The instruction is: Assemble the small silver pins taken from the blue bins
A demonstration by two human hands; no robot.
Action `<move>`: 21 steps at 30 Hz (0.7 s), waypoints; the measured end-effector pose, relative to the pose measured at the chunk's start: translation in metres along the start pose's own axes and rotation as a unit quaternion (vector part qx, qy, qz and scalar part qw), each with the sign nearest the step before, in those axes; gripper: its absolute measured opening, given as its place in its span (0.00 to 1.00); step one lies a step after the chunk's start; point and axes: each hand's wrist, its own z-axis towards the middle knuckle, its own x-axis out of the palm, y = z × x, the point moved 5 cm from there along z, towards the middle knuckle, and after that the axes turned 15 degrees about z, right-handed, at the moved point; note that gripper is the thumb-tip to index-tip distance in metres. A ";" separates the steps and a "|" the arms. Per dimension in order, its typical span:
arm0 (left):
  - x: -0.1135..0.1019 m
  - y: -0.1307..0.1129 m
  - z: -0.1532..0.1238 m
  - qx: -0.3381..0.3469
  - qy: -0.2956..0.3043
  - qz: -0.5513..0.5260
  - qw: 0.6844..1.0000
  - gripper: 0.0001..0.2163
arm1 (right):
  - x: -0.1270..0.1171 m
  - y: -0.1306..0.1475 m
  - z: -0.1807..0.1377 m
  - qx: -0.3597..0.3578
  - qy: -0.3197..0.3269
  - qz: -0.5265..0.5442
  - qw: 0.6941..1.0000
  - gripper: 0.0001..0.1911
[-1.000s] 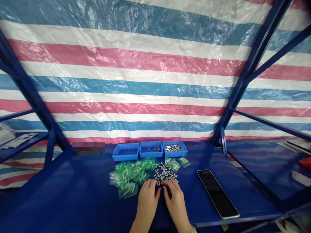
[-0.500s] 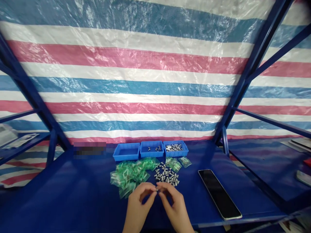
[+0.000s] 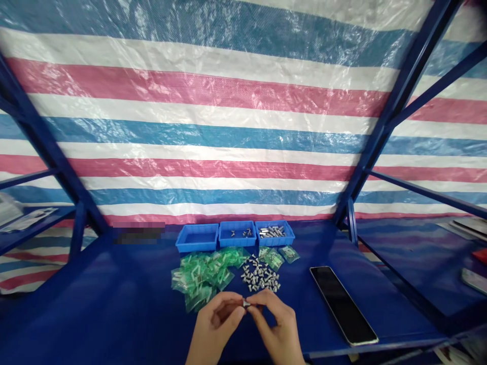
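Note:
My left hand (image 3: 215, 324) and my right hand (image 3: 277, 324) meet just above the near edge of the blue table (image 3: 114, 299). Both pinch one small silver metal part (image 3: 246, 303) between thumbs and fingertips. Just beyond the hands lies a loose heap of several small metal parts (image 3: 261, 276). To its left sits a pile of small green plastic bags (image 3: 203, 274), with a few more green bags (image 3: 279, 256) on the right of the heap.
Three blue trays stand in a row at the back: the left tray (image 3: 197, 237) looks bare, the middle tray (image 3: 237, 233) holds a few parts, the right tray (image 3: 274, 232) several. A black phone (image 3: 342, 304) lies at right. Blue frame posts (image 3: 384, 116) and a striped tarp (image 3: 228, 126) enclose the bench.
Both hands have drawn back from the heap of metal parts toward me and lifted, pinching one small part between them.

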 end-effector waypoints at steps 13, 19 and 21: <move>0.002 0.000 0.000 0.039 -0.088 0.061 0.993 0.10 | 0.012 -0.021 -0.005 0.117 -0.011 0.054 0.992 0.16; 0.003 -0.007 0.005 0.161 -0.111 0.154 0.969 0.03 | 0.025 -0.047 -0.018 0.157 -0.014 0.190 0.969 0.19; 0.005 -0.015 0.005 0.245 -0.128 0.235 0.932 0.02 | 0.026 -0.059 -0.020 0.158 -0.017 0.227 0.961 0.21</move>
